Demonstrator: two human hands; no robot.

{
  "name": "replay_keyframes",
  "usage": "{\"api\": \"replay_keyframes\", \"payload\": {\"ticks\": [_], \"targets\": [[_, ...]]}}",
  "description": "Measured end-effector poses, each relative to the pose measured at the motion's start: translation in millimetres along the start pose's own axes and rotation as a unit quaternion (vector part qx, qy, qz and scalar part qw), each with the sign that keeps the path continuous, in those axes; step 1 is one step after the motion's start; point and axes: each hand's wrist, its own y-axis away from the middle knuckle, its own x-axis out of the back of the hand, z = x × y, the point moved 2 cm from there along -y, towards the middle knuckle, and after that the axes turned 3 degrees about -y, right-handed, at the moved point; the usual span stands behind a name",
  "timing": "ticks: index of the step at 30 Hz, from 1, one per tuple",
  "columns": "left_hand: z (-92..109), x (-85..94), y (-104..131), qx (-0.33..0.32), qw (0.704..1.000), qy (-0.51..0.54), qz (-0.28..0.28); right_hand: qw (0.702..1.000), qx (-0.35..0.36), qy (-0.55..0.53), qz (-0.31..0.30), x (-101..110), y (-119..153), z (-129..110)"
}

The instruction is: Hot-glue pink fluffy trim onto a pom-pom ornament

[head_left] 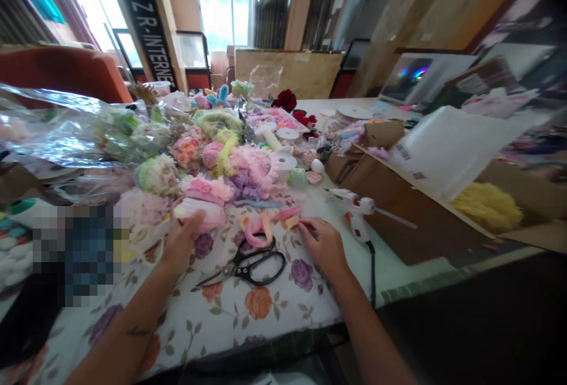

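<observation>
My left hand [183, 234] is closed around a soft pale pink and white roll [201, 212], which looks like wound fabric ribbon. Across from it, my right hand [323, 243] pinches the end of a pink-and-yellow ribbon [258, 237], its fingertips partly hidden. The ribbon curls loosely on the flowered cloth between both hands. Just below it lies a pair of black-handled scissors [254, 268], blades pointing left. A blue-grey strip [258, 203] rests behind the ribbon.
A white glue gun [357, 211] with its cord lies right of my right hand. Beside it stands a cardboard box [398, 208] holding yellow fluffy material [487, 208]. Pastel yarn flowers [254, 163], plastic wrap [66, 125] and white spools [286, 162] crowd the back.
</observation>
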Motion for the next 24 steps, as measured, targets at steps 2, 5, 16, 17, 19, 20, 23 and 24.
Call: {"api": "replay_keyframes", "payload": {"ticks": [2, 5, 16, 17, 19, 20, 23, 24], "targets": [[-1.3, 1.1, 1.8, -0.016, 0.998, -0.058, -0.003, 1.0, 0.004, -0.002, -0.004, -0.9, 0.0, 0.8], [0.8, 0.1, 5.0, -0.047, 0.99, -0.133, 0.003, 1.0, 0.005, -0.005, -0.009, -1.6, 0.3, 1.9], [12.2, -5.0, 12.0, -0.17, 0.912, -0.371, 0.027, 0.999, 0.03, 0.028, 0.001, -3.1, 1.0, 2.4], [12.8, -5.7, 12.8, -0.193, 0.903, -0.383, 0.027, 0.999, 0.031, 0.028, 0.002, -3.0, 0.9, 2.0], [13.4, -7.1, 14.0, -0.236, 0.884, -0.402, 0.027, 0.999, 0.033, 0.028, 0.002, -2.4, 0.7, 1.5], [13.3, -7.6, 14.3, -0.254, 0.876, -0.409, 0.025, 0.999, 0.034, 0.029, 0.002, -2.0, 0.6, 1.3], [12.5, -8.1, 14.0, -0.293, 0.857, -0.424, 0.016, 0.999, 0.036, 0.03, 0.001, -1.2, 0.4, 1.0], [12.3, -8.1, 13.9, -0.304, 0.851, -0.427, 0.014, 0.999, 0.036, 0.029, 0.001, -1.2, 0.4, 0.9]]}}
